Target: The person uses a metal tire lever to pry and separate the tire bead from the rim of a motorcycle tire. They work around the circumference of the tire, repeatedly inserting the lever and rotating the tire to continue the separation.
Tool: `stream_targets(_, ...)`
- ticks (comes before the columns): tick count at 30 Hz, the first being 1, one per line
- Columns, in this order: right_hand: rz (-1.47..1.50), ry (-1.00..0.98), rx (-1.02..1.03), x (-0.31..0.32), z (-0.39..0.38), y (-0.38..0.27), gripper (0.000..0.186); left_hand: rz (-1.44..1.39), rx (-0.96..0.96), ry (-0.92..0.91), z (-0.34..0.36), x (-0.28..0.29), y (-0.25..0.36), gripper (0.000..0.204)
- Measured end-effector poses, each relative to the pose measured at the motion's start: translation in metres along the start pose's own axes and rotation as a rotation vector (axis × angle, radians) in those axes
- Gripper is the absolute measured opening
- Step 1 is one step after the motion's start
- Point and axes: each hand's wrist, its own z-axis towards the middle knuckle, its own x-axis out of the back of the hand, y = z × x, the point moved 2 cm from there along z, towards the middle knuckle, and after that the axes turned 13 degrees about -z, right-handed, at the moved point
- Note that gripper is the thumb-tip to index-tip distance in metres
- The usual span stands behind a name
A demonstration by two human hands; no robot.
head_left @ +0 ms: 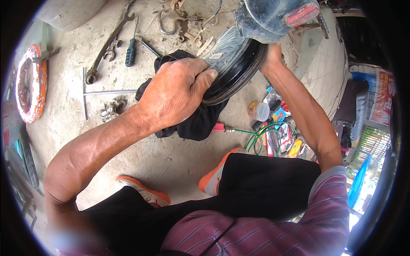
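Observation:
A dusty black tyre (235, 70) with a grooved tread and a small pale label stands tilted at the upper middle. Above it hangs a grey-blue, dirt-covered vehicle part (265, 21) with a red lens, perhaps a mudguard. My left hand (179, 87) is closed on the tyre's near left side, its thumb resting near the edge. On the far right side, my right hand (272, 59) reaches behind the tyre, and its fingers are hidden there. A crumpled black cloth (200, 123) lies on the floor under the tyre.
To the left lie a large wrench (109, 45), a green-handled screwdriver (130, 53) and a T-handle wrench (109, 92). An orange-and-white ring (32, 83) stands farther left. At right are a green hose (256, 134), a plastic jar (261, 112) and several small packages (294, 147).

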Motion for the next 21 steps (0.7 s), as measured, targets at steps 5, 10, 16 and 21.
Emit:
stream_targets(5, 0.009, -0.007, 0.015, 0.005, 0.010, 0.009, 0.043, -0.129, -0.202, 0.023, -0.048, -0.008, -0.024, 0.047)
stream_targets(10, 0.007, -0.035, 0.047, 0.005, 0.010, 0.010, 0.049, -0.224, -0.162, -0.024, -0.064, -0.006, -0.042, 0.060)
stream_targets(16, 0.036, 0.024, 0.010, 0.003, 0.002, 0.005, 0.051, -0.007, -0.233, -0.111, -0.073, -0.015, -0.055, 0.066)
stream_targets(21, -0.010, 0.053, 0.013, 0.007, 0.004, 0.009, 0.067, -0.111, -0.232, -0.121, -0.063, -0.024, -0.063, 0.063)
